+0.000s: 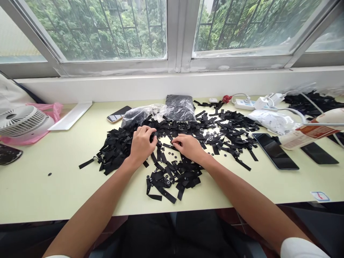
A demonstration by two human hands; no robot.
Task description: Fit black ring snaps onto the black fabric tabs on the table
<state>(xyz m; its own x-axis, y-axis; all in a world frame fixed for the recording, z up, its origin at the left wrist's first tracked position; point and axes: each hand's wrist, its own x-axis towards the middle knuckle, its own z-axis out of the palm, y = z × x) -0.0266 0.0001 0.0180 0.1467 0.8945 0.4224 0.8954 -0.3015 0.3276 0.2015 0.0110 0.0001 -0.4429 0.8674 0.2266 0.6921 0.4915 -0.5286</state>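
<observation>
A wide heap of short black fabric straps (223, 130) with snap buttons covers the middle of the pale green table (53, 179). My left hand (142, 143) rests on the heap with its fingers curled around a black strap (154, 136). My right hand (188, 146) lies just to the right, fingertips pinching the end of another black strap (168, 146) that lies on the table. Small loose black snap pieces (172, 154) are scattered between and below both hands. A separate pile of straps (114, 150) sits left of my left hand.
A white desk fan (23, 122) stands at the left on a pink bag. Phones lie at the back (118, 114) and right (274, 150). Plastic bags (178, 107), a white power strip (245, 104), cables and a bottle (311, 132) crowd the right. A window wall runs behind.
</observation>
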